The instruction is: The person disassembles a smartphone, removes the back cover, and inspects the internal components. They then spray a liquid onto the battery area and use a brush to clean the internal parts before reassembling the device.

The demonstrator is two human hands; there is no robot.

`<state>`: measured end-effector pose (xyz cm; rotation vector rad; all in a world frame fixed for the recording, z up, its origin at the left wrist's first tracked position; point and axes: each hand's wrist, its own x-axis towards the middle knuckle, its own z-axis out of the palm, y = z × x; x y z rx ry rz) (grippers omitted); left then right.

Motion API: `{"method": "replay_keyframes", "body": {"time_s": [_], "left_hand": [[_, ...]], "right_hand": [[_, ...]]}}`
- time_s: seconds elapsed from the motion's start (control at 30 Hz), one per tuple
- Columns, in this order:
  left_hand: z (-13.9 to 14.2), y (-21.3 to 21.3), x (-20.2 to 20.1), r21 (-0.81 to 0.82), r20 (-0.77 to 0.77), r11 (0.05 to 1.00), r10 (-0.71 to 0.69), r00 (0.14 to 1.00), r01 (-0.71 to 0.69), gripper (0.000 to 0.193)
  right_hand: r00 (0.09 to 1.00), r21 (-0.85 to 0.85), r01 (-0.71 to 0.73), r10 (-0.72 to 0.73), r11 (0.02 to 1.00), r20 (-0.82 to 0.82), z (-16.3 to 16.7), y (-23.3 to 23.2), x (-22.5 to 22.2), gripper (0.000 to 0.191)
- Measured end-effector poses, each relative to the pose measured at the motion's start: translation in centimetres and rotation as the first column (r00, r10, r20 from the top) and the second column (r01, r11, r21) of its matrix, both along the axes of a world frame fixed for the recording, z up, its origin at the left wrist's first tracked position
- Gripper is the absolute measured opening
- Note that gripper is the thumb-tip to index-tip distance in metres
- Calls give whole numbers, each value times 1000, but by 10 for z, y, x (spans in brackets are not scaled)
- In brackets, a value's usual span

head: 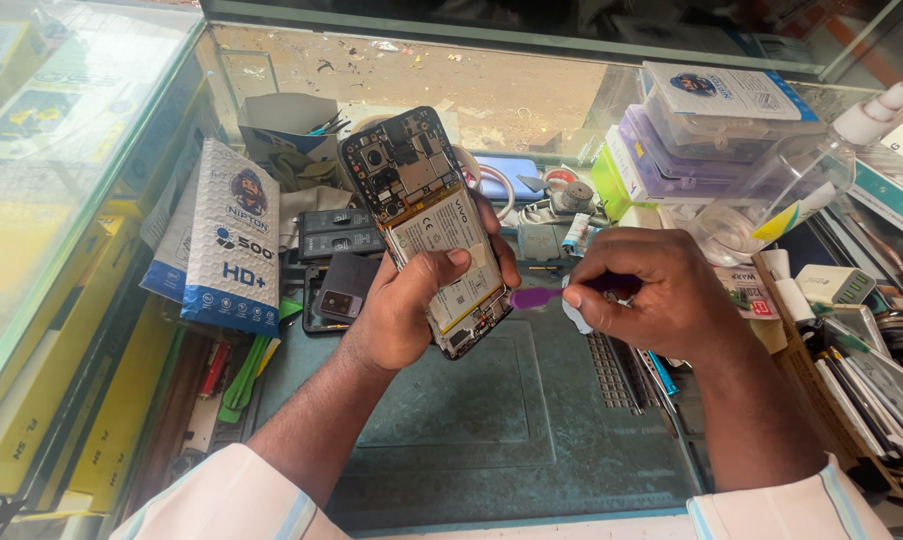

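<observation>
- The left hand (401, 310) was wrapped around an opened phone (426, 225), thumb pressed across its pale battery and the fingers curled behind the far edge
- The phone stood tilted above the worktop (491, 420), back cover off, its circuit board and camera at the top end, pointing away from the person
- The right hand (661, 295) sat just beside the phone's lower right edge, fingers pinched shut on a purple pry tool (536, 296)
- The tool's flat tip touched the phone's side near the bottom corner, between the two hands
- A grey mat covered the worktop under both hands
- To the left, leaning against the glass case, stood a white and blue packet (231, 240)
- Behind the right hand were stacked plastic boxes (711, 120) and a clear bottle (781, 185) lying tilted
- Dark phone parts (336, 235) lay just behind the left hand, on the worktop
</observation>
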<state>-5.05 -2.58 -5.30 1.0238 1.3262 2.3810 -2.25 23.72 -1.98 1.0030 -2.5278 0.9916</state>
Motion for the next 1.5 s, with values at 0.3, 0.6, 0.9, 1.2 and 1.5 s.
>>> {"method": "replay_keyframes", "body": {"time_s": [0.3, 0.6, 0.9, 1.2, 1.5], "left_hand": [[-2, 0, 1, -33, 1, 999, 17, 1000, -17, 40], [0, -7, -1, 24, -46, 997, 81, 996, -80, 41], [-3, -6, -2, 124, -23, 973, 200, 980, -195, 40], [-3, -2, 7, -167, -352, 913, 298, 887, -372, 31], [-4, 0, 6, -180, -312, 928, 262, 913, -327, 34]], "right_hand": [[998, -33, -13, 15, 999, 66, -1, -1, -1, 13], [982, 153, 18, -46, 988, 181, -3, -1, -4, 14], [941, -16, 313, -313, 949, -128, 0, 18, -8, 19], [704, 358, 615, -694, 703, 154, 5, 16, -12, 32], [592, 483, 680, -802, 551, 81, 2, 31, -14, 45]]}}
